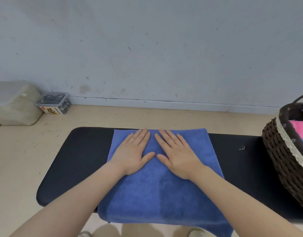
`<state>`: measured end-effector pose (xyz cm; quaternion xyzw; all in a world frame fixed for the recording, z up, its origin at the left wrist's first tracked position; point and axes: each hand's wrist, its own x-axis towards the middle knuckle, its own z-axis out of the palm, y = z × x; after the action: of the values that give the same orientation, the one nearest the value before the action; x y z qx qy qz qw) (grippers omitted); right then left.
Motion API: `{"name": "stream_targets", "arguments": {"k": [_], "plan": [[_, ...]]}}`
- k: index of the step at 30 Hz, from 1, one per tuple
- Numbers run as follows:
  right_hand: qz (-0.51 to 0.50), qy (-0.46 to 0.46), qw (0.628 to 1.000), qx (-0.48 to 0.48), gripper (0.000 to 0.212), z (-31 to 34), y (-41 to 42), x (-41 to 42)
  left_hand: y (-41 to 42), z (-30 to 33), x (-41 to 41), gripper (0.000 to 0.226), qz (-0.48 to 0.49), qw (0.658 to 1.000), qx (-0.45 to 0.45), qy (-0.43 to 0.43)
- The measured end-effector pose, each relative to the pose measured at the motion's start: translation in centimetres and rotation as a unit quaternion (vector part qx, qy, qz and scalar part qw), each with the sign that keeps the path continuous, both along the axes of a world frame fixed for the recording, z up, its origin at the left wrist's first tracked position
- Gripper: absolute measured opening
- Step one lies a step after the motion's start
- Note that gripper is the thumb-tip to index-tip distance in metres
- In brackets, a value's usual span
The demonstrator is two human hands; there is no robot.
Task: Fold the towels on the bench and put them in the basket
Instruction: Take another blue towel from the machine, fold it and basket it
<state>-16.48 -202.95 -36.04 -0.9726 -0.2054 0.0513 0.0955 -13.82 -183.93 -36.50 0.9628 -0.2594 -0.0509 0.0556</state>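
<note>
The blue towel is being pressed flat, mid-fold, at frame centre by the left hand and right hand, each grip open, nothing grasped; folded towels are already lying in the basket at right.

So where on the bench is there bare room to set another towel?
Bare bench left of the blue towel; a narrower strip between towel and basket. The middle is crowded: left hand and right hand press the towel flat.
</note>
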Motion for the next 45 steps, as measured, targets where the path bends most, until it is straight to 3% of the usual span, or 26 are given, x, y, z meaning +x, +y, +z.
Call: {"name": "stream_targets", "arguments": {"k": [5,8,10,14,17,19,22,26,29,33,36,41,45], "plan": [[-0.071,0.041,0.994,-0.07,0.094,-0.6,-4.1,0.0,2.9,-0.5,0.1,0.127,0.094,0.995,0.028,-0.004],[-0.168,0.041,0.981,-0.085,0.082,-0.4,-6.7,0.3,4.1,-0.1,0.3,0.127,0.143,0.989,0.025,0.03],[-0.229,0.058,0.968,-0.08,0.067,-0.3,-7.8,0.4,4.6,0.1,0.4,0.112,0.165,0.985,0.026,0.044],[-0.28,0.064,0.956,-0.053,0.06,0.3,-8.2,1.4,4.7,0.6,1.3,0.074,0.172,0.983,0.041,0.056],[-0.306,-0.007,0.95,0.067,0.044,1.2,-7.8,2.8,4.5,1.8,2.6,0.059,0.174,0.983,0.034,0.05],[-0.311,-0.002,0.944,0.113,0.045,1.6,-7.4,3.7,4.2,2.2,2.9,0.048,0.184,0.982,0.015,0.039],[-0.296,0.051,0.952,0.061,0.048,1.3,-7.2,4.4,3.4,1.9,2.7,0.033,0.185,0.983,-0.002,-0.009],[-0.25,-0.02,0.968,-0.026,0.025,1.1,-7.2,4.7,3.4,2.0,3.2,0.024,0.179,0.983,-0.027,-0.027],[-0.226,-0.062,0.97,-0.062,0.024,1.6,-7.3,5.1,3.6,2.5,3.5,0.019,0.198,0.978,-0.043,-0.058],[-0.252,-0.129,0.959,0.003,0.022,1.4,-7.3,6.3,2.9,2.1,3.9,0.013,0.246,0.961,-0.099,-0.08],[-0.261,-0.176,0.949,0.008,0.017,1.7,-7.4,7.6,2.8,1.9,5.2,0.02,0.26,0.949,-0.148,-0.095],[-0.281,-0.157,0.945,0.054,0.013,3.4,-8.5,9.4,2.1,2.9,7.8,0.023,0.282,0.909,-0.298,-0.07],[-0.303,-0.196,0.909,0.21,0.011,5.4,-9.1,8.9,1.9,4.7,7.8,0.02,0.247,0.898,-0.336,-0.141]]}}
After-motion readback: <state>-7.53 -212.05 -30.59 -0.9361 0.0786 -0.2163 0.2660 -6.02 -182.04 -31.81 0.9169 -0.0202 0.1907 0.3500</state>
